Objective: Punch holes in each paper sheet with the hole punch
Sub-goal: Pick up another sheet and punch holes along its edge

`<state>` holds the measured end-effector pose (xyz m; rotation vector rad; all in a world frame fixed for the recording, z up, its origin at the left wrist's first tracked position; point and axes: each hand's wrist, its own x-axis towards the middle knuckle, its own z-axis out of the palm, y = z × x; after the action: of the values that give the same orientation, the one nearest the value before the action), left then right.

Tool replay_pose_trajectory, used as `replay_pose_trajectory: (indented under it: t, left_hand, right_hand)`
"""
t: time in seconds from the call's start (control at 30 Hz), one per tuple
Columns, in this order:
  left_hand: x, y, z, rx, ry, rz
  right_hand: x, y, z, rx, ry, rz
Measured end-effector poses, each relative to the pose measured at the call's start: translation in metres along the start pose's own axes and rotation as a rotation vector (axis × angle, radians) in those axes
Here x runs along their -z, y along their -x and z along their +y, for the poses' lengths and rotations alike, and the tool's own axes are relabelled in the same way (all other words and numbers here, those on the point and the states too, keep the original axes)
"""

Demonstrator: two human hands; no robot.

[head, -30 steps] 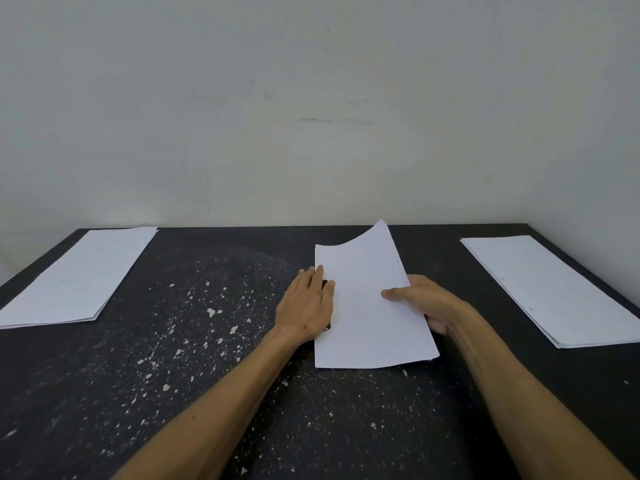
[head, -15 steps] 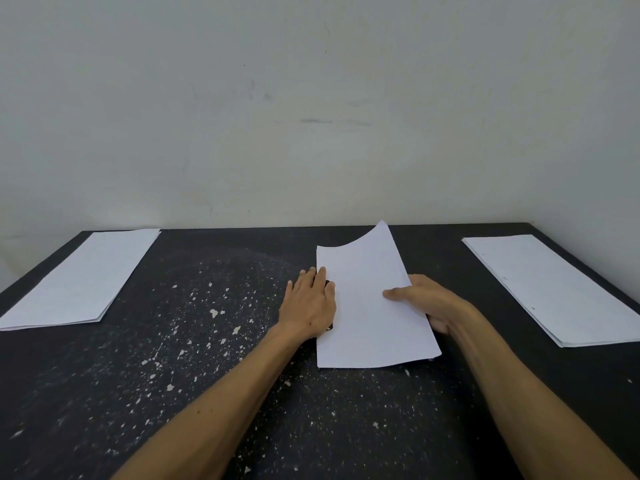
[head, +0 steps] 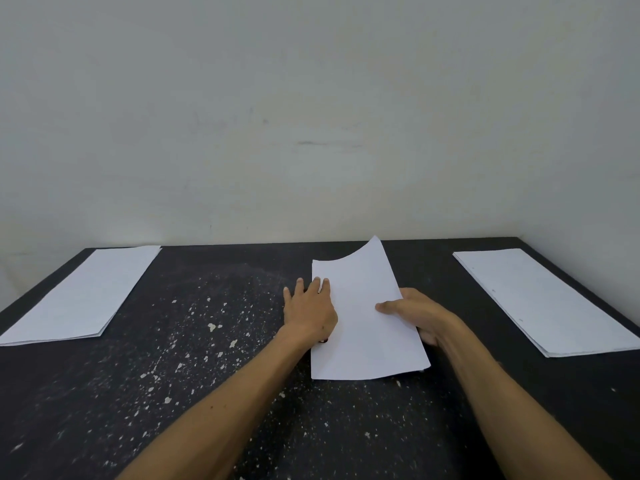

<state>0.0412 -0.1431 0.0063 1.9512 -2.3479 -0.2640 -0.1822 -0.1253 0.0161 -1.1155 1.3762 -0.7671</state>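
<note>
A white paper sheet (head: pixel 363 327) lies in the middle of the black table (head: pixel 207 393), its far right corner curled upward. My left hand (head: pixel 310 315) lies flat with straight fingers at the sheet's left edge, fingertips over the paper. It covers the hole punch (head: pixel 324 340), of which only a small dark bit shows under the palm. My right hand (head: pixel 415 315) holds the sheet's right edge, thumb on top and fingers underneath.
A stack of white sheets (head: pixel 79 292) lies at the table's left edge and another stack (head: pixel 543 299) at the right. White paper specks are scattered over the table's middle left. A pale wall stands behind the table.
My left hand has shifted slightly right, so its fingertips now overlap the sheet's left edge. The right hand and the sheet have hardly moved.
</note>
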Motion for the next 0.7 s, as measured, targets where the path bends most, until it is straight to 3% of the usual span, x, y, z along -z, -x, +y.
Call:
replay_pose_trajectory:
  t: [0.2, 0.33, 0.43, 0.53, 0.7]
  left_hand:
    - [0.004, 0.001, -0.003, -0.031, 0.178, 0.004]
    - [0.016, 0.012, -0.006, 0.046, 0.903, 0.085]
    - [0.014, 0.019, -0.013, 0.18, 1.221, 0.127]
    - [0.004, 0.025, -0.023, 0.231, 1.225, 0.184]
    - [0.004, 0.036, -0.032, 0.262, 0.909, 0.265]
  right_hand:
    - [0.0, 0.0, 0.0, -0.002, 0.009, 0.012]
    - [0.0, -0.003, 0.001, -0.003, 0.026, 0.011]
    - [0.001, -0.004, 0.002, -0.009, 0.018, 0.008]
    - [0.001, -0.005, 0.002, -0.019, 0.018, 0.001]
    - [0.001, -0.005, 0.001, -0.015, 0.026, -0.001]
